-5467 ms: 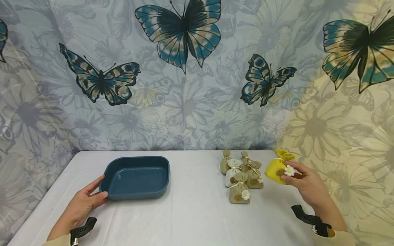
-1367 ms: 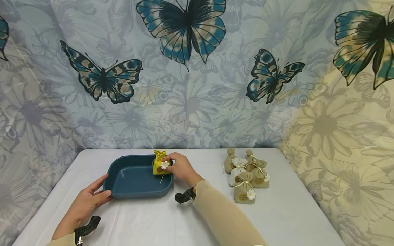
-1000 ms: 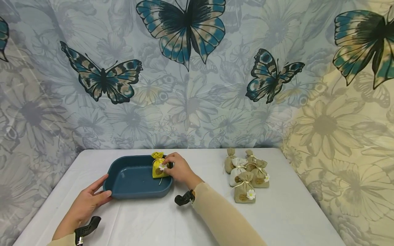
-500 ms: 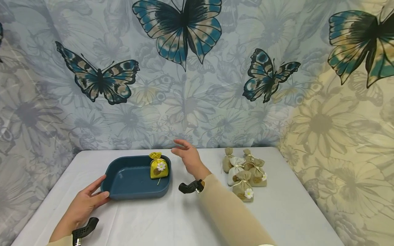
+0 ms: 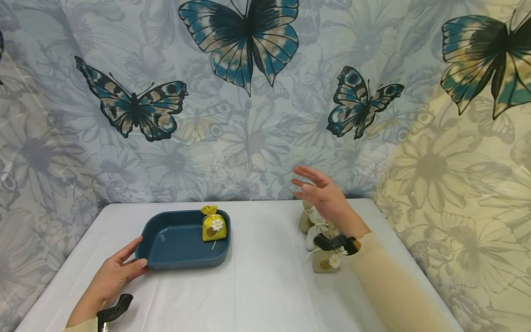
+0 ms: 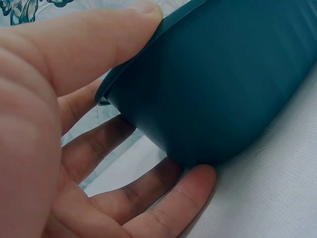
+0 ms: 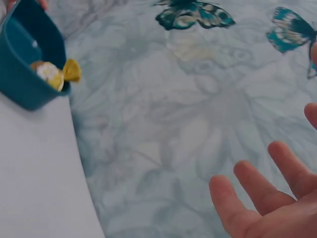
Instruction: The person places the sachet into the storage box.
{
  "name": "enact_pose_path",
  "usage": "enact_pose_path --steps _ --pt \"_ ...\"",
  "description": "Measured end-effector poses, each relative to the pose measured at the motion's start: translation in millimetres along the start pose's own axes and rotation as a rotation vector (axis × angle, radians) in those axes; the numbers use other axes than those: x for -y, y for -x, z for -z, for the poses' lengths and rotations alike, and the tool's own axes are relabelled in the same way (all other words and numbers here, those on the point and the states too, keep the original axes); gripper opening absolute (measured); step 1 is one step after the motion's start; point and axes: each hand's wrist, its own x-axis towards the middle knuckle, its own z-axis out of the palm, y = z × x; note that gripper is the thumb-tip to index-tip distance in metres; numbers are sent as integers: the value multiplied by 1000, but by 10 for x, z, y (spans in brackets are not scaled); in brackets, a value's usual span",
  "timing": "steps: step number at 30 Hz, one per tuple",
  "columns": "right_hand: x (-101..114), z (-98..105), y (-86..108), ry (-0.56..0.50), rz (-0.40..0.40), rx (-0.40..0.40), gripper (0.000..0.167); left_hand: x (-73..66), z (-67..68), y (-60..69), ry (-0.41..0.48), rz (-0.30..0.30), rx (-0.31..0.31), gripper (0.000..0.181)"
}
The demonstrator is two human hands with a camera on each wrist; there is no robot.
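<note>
One yellow drawstring sachet (image 5: 214, 231) sits inside a blue rectangular dish (image 5: 174, 244), at the end farthest from the left hand (image 5: 109, 276), whose thumb and fingers clamp the opposite end, apparently to steady it. The right hand (image 5: 327, 198), fingers spread apart and holding nothing, hangs above tan and white sachets (image 5: 320, 263), seemingly bunched for easy reach on the white-covered table (image 5: 265, 286) below.

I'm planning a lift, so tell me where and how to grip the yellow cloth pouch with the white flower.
Probably pinch the yellow cloth pouch by its gathered top, coming from above: that top pokes past the rim of the dark-blue, round-cornered tray, whose walls stand around the pouch's body.
</note>
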Motion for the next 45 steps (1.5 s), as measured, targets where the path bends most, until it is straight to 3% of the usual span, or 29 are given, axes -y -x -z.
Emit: enact_pose_path --steps 5,11,16,22,32,40,45 --pt "216 346 421 5 61 106 54 -2 -15 -10 2 -6 -1 85" --pt "209 652 921 39 113 228 60 6 -28 -8 10 -2 2 85" --pt "83 810 1329 105 41 162 62 11 2 -7 -10 -1 -4 86" --pt "-130 957 1647 199 -32 54 62 -14 -16 -10 14 -17 -8 84" --pt "-430 937 1831 310 -215 -96 58 -25 -21 24 22 -20 -16 84" --pt "-527 914 1830 333 -212 -34 60 -36 -22 25 29 -22 -14 83" --pt "-576 922 1827 362 -225 -35 60 -31 -29 24 12 -17 -16 83"
